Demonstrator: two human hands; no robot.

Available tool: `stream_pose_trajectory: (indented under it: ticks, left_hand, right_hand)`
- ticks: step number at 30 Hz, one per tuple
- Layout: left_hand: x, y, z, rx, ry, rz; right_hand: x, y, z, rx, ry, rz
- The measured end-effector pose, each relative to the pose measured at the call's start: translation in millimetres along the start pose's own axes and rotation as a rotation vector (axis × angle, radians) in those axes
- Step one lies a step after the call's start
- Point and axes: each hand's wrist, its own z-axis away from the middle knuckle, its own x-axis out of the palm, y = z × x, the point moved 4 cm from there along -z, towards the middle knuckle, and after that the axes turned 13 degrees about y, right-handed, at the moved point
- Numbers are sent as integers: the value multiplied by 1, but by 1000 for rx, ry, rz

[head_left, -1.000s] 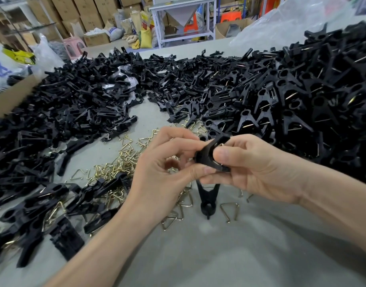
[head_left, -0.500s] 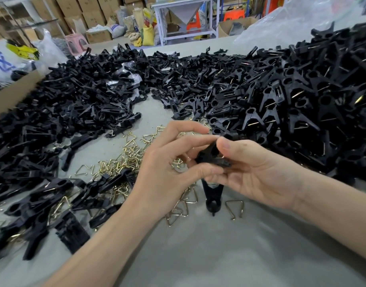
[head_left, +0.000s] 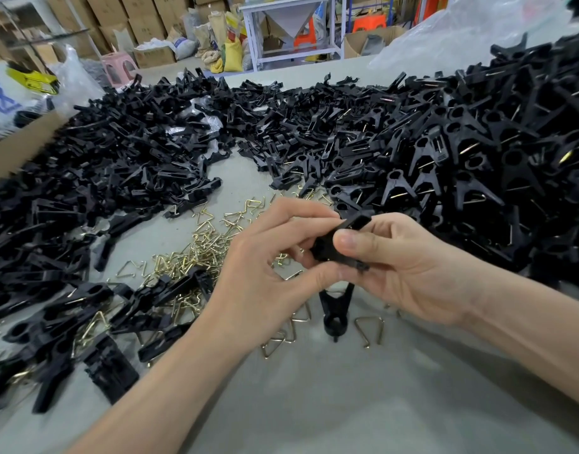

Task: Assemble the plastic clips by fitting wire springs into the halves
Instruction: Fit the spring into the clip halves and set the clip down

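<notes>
Both hands hold one black plastic clip (head_left: pixel 330 245) above the grey table (head_left: pixel 314 404). My left hand (head_left: pixel 262 273) pinches its left end with thumb and fingertips. My right hand (head_left: pixel 409 267) grips its right part, the thumb pressed on top. Whether a wire spring sits in the clip is hidden by the fingers. Below the hands an assembled black clip (head_left: pixel 335 309) lies on the table. Loose brass wire springs (head_left: pixel 196 253) are scattered left of the hands, and one spring (head_left: pixel 370 329) lies right of the lying clip.
A large heap of black clip halves (head_left: pixel 101 165) covers the left and back of the table. A taller heap of assembled clips (head_left: pixel 478 158) fills the right. A cardboard edge (head_left: pixel 23 142) lies far left, clear plastic sheeting (head_left: pixel 461 37) at the back right.
The clip has been turned a little between my fingers and my right thumb now lies flatter on top. Both hands stay in about the same place.
</notes>
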Motion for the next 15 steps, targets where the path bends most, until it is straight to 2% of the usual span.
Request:
stream_pose_trajectory:
  ticks: [6,8,12,15]
  left_hand:
    - [-1,-5,-1,-66,12,20]
    - [-3,-8,-2,-94,8,8]
    - [-5,-17,-5,-52,-51,-203]
    - [-7,-16,-4,-100,-42,-166]
  right_hand:
    - [-1,1,-1,-8,-52,-5]
    - [-3,-1,-2,-32,-54,66]
    - [-16,-13,-3,-336,185,578]
    - [-12,-29,3,-539,211,904]
